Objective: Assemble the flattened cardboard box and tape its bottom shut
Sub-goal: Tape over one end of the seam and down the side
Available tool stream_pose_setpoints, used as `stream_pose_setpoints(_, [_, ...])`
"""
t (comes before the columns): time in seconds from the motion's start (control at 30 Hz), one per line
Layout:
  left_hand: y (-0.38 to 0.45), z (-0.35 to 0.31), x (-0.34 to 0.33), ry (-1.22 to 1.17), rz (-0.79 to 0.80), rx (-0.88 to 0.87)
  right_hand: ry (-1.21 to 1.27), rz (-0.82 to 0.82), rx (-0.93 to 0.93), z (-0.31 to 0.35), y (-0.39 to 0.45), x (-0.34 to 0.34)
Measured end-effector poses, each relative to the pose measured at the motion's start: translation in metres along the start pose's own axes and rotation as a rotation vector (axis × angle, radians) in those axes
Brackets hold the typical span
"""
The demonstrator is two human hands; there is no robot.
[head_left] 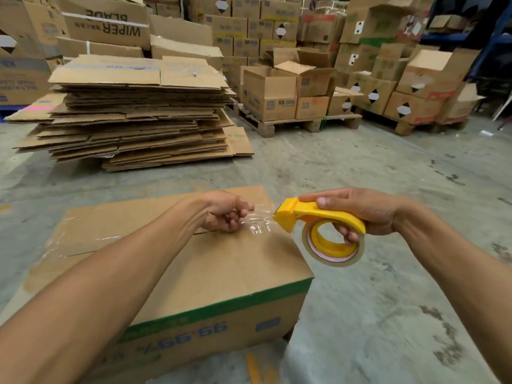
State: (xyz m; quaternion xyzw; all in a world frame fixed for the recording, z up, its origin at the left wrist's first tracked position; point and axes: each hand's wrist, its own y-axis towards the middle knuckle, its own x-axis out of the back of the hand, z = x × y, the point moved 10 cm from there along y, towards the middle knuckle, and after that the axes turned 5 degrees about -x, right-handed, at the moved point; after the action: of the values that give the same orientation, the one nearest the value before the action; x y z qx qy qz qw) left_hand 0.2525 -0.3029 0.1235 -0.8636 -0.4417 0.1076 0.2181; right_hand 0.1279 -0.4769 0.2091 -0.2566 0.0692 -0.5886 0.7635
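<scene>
An assembled cardboard box (227, 270) stands on the concrete floor in front of me, flaps closed on top, a green stripe and upside-down print on its near side. Clear tape runs along the seam at its left. My right hand (365, 212) grips a yellow tape dispenser (318, 217) holding a tape roll (332, 256), above the box's right edge. My left hand (224, 212) pinches the loose end of the clear tape (260, 221) pulled out from the dispenser's mouth, just above the box top.
A tall stack of flattened cardboard (133, 117) lies on the floor behind the box. Wooden pallets (299, 123) loaded with cartons stand at the back right. More cartons (105, 23) are piled along the back. Bare concrete floor (388, 300) stretches to the right.
</scene>
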Motion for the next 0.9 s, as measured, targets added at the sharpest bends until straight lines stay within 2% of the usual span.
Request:
stream_pose_setpoints(0.07, [0.011,-0.009,0.011,0.089,0.012,-0.007,0.019,-0.044,-0.014,-0.012,-0.021,0.012])
stream_pose_setpoints(0.17, [0.025,-0.04,0.003,0.349,0.026,-0.07,0.04,-0.115,-0.007,-0.02,-0.041,0.018])
stream_pose_setpoints(0.33, [0.065,-0.095,-0.02,0.778,-0.123,-0.294,0.098,-0.281,0.043,-0.01,-0.032,0.009])
stream_pose_setpoints(0.43, [0.082,-0.118,-0.017,0.918,-0.226,-0.463,0.155,-0.368,0.091,0.007,-0.018,0.003])
stream_pose_setpoints(0.53, [0.09,-0.124,-0.008,0.987,-0.254,-0.568,0.175,-0.379,0.118,0.015,0.003,-0.007])
stream_pose_setpoints(0.67, [0.103,-0.119,0.013,1.004,-0.298,-0.62,0.223,-0.404,0.095,0.015,0.034,-0.012])
stream_pose_setpoints(0.9, [0.135,-0.121,0.035,0.902,-0.322,-0.619,0.304,-0.431,0.107,0.023,0.07,-0.017])
